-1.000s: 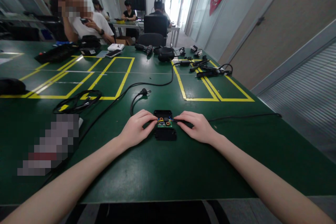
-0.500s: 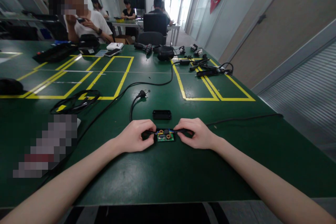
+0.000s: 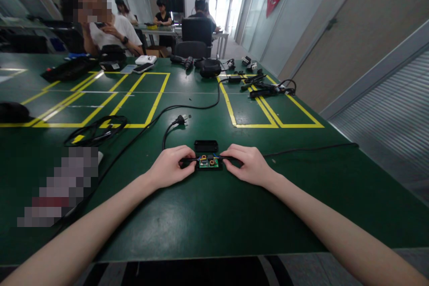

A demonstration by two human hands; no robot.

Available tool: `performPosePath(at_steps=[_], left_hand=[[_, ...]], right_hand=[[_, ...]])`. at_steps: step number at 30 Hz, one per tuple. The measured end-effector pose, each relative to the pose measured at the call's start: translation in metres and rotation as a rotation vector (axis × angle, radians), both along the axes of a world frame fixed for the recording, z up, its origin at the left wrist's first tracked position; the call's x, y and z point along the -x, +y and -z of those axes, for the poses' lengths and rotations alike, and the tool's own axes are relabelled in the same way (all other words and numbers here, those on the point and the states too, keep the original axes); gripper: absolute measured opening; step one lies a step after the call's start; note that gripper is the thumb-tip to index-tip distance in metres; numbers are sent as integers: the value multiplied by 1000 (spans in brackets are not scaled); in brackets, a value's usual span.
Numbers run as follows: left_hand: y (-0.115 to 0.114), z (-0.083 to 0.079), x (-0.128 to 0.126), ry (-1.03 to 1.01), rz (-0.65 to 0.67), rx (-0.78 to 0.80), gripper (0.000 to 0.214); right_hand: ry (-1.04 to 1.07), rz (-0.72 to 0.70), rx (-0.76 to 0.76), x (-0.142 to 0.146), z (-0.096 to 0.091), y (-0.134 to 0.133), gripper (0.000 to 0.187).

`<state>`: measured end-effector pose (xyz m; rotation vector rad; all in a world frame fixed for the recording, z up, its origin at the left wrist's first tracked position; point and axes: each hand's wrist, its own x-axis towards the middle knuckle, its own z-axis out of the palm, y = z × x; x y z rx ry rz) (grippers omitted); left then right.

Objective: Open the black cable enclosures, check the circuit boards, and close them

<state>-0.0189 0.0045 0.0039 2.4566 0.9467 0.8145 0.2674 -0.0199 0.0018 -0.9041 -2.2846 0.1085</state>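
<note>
The left hand (image 3: 170, 170) and right hand (image 3: 250, 165) pinch the black cords (image 3: 188, 160) at either end of a small green circuit board with copper coils (image 3: 208, 162), its long axis crosswise, midway between them; a black rectangular plastic shell (image 3: 206, 145) lies just beyond the board on the green tabletop (image 3: 214, 223).

Coiled black cable (image 3: 104, 131), phone (image 3: 143, 68), seated person (image 3: 112, 35), yellow tape lines (image 3: 156, 103)

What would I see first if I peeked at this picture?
Right in the middle, the left hand and right hand pinch a little green circuit board between them. A black case half lies just behind it, and bright yellow tape lines cross the big green table farther back.
</note>
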Motion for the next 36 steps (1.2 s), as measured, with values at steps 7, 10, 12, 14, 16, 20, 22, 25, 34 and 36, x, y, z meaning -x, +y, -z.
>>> performPosePath(at_steps=[7, 10, 12, 14, 16, 20, 22, 25, 34, 36], left_hand=[[-1, -1, 0, 2, 20, 13, 8], [-2, -2, 0, 3, 61, 20, 9], [-3, -2, 0, 14, 78, 20, 9], [-4, -3, 1, 30, 88, 20, 10], [-5, -3, 0, 42, 99, 20, 11], [-5, -3, 0, 55, 123, 16, 14], [-4, -4, 1, 53, 132, 16, 14], [-4, -4, 1, 58, 136, 14, 15], [-3, -6, 3, 145, 122, -99, 20], [-1, -6, 3, 152, 119, -125, 19]], right_hand=[[-3, -23, 24, -1, -1, 1, 13], [2, -48, 73, -4, -1, 2, 14], [2, -79, 113, -5, 0, 2, 15], [2, -98, 140, -7, 1, 3, 15], [2, -105, 162, -8, 2, 3, 14], [-2, -127, 199, -9, 3, 4, 12], [-18, -154, 201, -10, 4, 4, 11], [-50, -182, 175, -12, 4, 5, 17], [-126, -136, 70, -12, 5, 6, 26], [-138, -115, 53, -11, 6, 6, 24]])
